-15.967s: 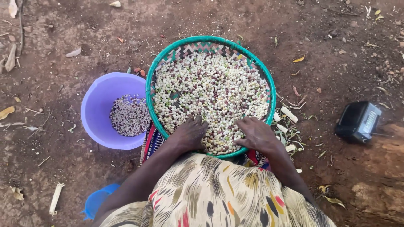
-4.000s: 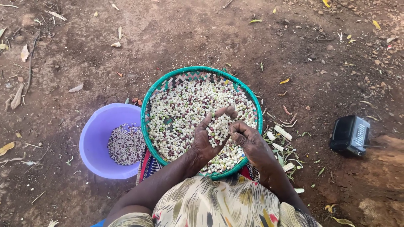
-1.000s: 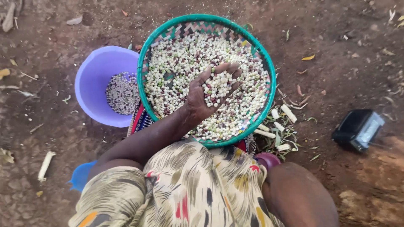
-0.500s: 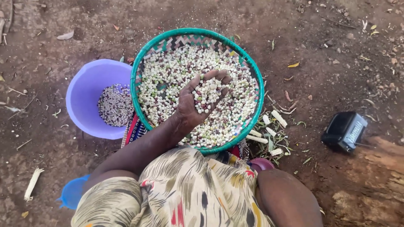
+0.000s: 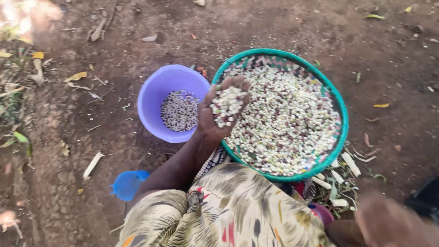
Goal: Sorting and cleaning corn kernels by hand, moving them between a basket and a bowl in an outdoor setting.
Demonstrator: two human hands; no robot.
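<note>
Outdoor rural yard; bare dirt ground (image 5: 274, 27) littered with dry leaves (image 5: 75, 76); woven basket (image 5: 340, 114) and plastic basin (image 5: 153, 96) set on the earth.

Soft, even daylight, mostly shade; overexposed sun patch top left. Right hand (image 5: 393, 224), bottom right, smeared by motion blur, probably moving fast. Centre sharp, edges w/ slight softness.
</note>
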